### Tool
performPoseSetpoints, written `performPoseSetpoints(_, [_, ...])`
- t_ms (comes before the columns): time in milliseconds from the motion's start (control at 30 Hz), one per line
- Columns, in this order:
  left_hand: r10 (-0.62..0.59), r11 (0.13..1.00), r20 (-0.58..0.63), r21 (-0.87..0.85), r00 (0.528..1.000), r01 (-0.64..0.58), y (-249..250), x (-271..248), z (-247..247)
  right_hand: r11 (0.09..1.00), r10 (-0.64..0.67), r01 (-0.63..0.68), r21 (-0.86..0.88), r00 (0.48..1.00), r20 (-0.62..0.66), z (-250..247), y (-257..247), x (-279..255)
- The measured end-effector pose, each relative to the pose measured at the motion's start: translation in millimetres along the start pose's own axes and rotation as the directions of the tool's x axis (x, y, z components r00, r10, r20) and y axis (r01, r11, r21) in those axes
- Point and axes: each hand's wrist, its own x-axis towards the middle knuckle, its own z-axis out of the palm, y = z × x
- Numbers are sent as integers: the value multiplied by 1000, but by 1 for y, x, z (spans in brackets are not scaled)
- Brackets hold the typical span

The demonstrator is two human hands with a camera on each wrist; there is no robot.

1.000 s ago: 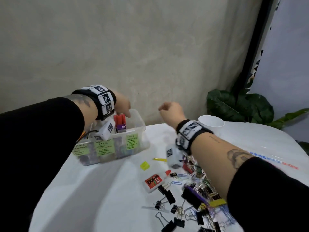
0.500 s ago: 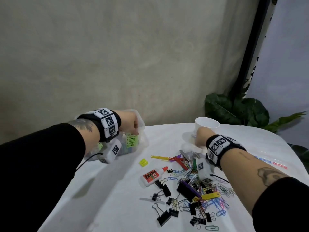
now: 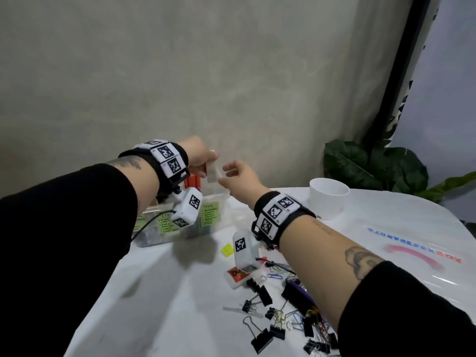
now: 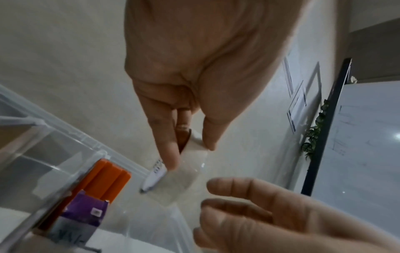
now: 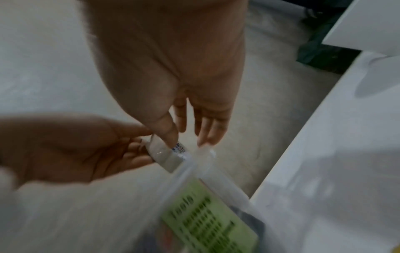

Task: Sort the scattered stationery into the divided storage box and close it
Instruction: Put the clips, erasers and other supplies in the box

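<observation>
Head view: the left hand [image 3: 198,155] pinches a small white eraser [image 3: 212,172] above the far right corner of the storage box [image 3: 216,199]; the right hand [image 3: 238,177] is just right of it, fingers loosely curled.

Left wrist view: thumb and finger grip the eraser.

Right wrist view: the right thumb touches the eraser.

The storage box [image 3: 216,199] is showing clear, glossy plastic walls, with matt green paper labels [image 3: 210,214] sticking to its front. The left hand [image 3: 198,157] is pinching a small white eraser [image 3: 211,173] above the box, its surface looking smooth and matt under a glossy clear wrapper. Right of the box, the white cup [image 3: 329,199] is looking like smooth plastic. In front of the box, the table [image 3: 386,243] is reflecting light off a glossy white covering. Binder clips [image 3: 262,338] there are showing matt black bodies with shiny wire handles.
</observation>
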Motion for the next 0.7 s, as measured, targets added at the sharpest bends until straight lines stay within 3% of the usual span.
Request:
performPoseSetpoints(67, [-42,999,28,12,999,42,-5,6,1,971,-64,60,-232,998,-12,5,9,-4])
performPoseSetpoints(167, [-134,987,123,-77,983,145,-15,13,8,853,-188,195,-484,980,63,9,13,-15])
performPoseSetpoints(233, [-189,971,165,-115,968,210,-23,16,13,806,-203,230,-546,973,111,10,15,-19])
performPoseSetpoints(400, [-266,951,261,-88,928,297,-39,31,19,817,-178,229,-529,973,147,13,18,-22])
performPoseSetpoints(467, [-287,958,298,82,910,275,-44,36,23,823,-174,222,-523,975,140,14,19,-22])
performPoseSetpoints(567, [-299,932,250,283,921,226,-44,41,29,870,-176,207,-448,978,110,12,23,-22])
performPoseSetpoints(700, [9,832,95,552,995,-60,-31,14,22,960,-101,97,-261,995,0,-2,32,-21])
